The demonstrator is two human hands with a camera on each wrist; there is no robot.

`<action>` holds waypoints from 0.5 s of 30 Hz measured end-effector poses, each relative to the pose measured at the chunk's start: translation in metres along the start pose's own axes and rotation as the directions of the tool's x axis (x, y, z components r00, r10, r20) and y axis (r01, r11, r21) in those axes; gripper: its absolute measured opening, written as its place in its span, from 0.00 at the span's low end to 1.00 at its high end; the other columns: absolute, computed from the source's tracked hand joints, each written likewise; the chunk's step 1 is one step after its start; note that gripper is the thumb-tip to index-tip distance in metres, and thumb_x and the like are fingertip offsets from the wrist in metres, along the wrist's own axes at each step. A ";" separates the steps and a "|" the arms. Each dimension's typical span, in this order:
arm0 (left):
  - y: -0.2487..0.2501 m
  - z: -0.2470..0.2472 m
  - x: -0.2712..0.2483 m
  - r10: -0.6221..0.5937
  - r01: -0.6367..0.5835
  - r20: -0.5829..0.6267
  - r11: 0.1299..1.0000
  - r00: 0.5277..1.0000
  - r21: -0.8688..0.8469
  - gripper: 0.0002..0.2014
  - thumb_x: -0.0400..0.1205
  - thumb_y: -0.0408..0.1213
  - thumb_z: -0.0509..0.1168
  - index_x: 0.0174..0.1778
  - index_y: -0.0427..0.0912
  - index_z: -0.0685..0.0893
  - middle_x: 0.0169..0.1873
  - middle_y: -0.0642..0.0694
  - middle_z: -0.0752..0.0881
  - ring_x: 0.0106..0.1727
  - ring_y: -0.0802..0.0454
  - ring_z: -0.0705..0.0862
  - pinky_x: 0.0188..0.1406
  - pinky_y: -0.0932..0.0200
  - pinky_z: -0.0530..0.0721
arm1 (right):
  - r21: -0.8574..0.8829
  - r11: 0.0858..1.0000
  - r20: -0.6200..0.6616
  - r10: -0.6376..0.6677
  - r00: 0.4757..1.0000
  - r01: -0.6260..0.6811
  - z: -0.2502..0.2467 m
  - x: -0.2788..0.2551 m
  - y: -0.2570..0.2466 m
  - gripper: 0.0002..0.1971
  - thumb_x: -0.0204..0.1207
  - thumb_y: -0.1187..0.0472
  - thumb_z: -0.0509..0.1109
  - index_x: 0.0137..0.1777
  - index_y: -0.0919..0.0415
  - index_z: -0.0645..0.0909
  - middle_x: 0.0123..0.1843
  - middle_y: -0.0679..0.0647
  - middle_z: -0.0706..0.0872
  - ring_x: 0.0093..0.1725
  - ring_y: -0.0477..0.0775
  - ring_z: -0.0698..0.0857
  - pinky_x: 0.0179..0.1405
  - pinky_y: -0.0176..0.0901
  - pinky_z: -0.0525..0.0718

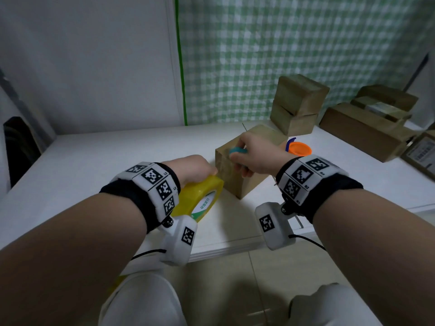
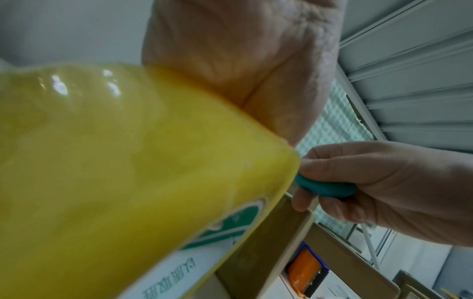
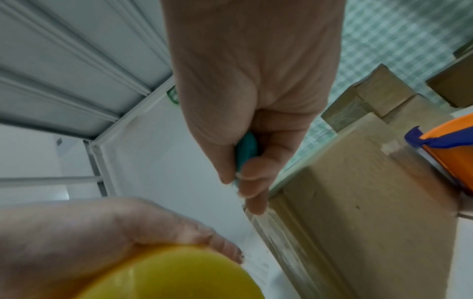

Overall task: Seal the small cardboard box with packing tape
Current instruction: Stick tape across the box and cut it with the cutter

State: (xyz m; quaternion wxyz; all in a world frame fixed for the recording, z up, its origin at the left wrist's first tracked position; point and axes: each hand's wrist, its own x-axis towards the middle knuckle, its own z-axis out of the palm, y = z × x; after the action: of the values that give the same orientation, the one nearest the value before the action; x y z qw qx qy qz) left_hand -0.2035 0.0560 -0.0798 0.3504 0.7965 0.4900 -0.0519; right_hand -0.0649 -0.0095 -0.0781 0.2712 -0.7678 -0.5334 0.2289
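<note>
The tape roll (image 1: 200, 196) is glossy yellow plastic film, the box (image 1: 244, 170) matt brown cardboard with a shiny clear strip, the cutter (image 2: 325, 187) smooth teal plastic, the table (image 1: 117, 161) smooth white.

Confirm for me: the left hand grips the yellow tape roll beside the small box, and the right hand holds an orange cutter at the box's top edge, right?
Not quite: the cutter in the right hand is teal, not orange, as the left wrist view shows. The orange object sits on the table behind the small box. The rest holds: the left hand grips the yellow tape roll beside the box.
</note>
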 end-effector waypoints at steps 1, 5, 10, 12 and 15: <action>-0.001 -0.001 0.000 -0.001 0.001 -0.002 1.000 1.000 -0.019 0.21 0.85 0.44 0.58 0.70 0.36 0.79 0.66 0.36 0.82 0.65 0.38 0.81 0.67 0.47 0.80 | -0.049 0.999 -0.002 -0.008 1.000 0.008 0.002 0.001 -0.002 0.10 0.80 0.62 0.64 0.38 0.55 0.69 0.34 0.55 0.86 0.18 0.43 0.82 0.13 0.28 0.75; -0.002 -0.004 -0.001 -0.013 0.014 0.013 0.997 1.000 -0.078 0.19 0.86 0.41 0.57 0.70 0.35 0.79 0.65 0.35 0.82 0.64 0.38 0.82 0.66 0.47 0.80 | -0.298 0.952 -0.001 -0.069 0.998 0.065 0.013 0.003 -0.011 0.07 0.79 0.59 0.66 0.52 0.60 0.78 0.45 0.57 0.84 0.39 0.54 0.85 0.34 0.42 0.82; -0.005 -0.007 0.000 -0.035 0.040 0.036 0.987 0.999 -0.153 0.18 0.85 0.40 0.59 0.68 0.35 0.81 0.60 0.35 0.84 0.55 0.40 0.82 0.63 0.47 0.81 | -0.502 0.854 0.034 -0.138 0.990 0.136 0.029 0.009 -0.012 0.10 0.79 0.56 0.64 0.55 0.60 0.78 0.46 0.56 0.80 0.48 0.60 0.82 0.40 0.46 0.74; -0.007 -0.007 0.002 -0.038 0.046 0.047 0.981 0.998 -0.187 0.18 0.84 0.41 0.61 0.66 0.36 0.82 0.59 0.34 0.85 0.57 0.38 0.84 0.63 0.46 0.82 | -0.560 0.815 0.033 -0.161 0.986 0.152 0.034 0.011 -0.012 0.10 0.79 0.56 0.64 0.54 0.60 0.78 0.45 0.57 0.81 0.49 0.62 0.83 0.39 0.46 0.73; -0.007 -0.007 0.003 -0.043 0.055 0.060 0.975 0.997 -0.213 0.17 0.83 0.41 0.62 0.64 0.37 0.83 0.55 0.36 0.86 0.56 0.37 0.85 0.62 0.45 0.83 | -0.617 0.770 0.014 -0.194 0.981 0.161 0.037 0.012 -0.011 0.10 0.79 0.55 0.63 0.56 0.59 0.79 0.50 0.59 0.85 0.51 0.62 0.83 0.38 0.46 0.72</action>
State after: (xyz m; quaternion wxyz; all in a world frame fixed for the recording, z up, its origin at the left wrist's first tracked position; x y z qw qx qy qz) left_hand -0.2094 0.0647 -0.0794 0.4463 0.7399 0.5025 -0.0293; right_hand -0.0918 0.0114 -0.0993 0.0403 -0.7658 -0.6418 -0.0036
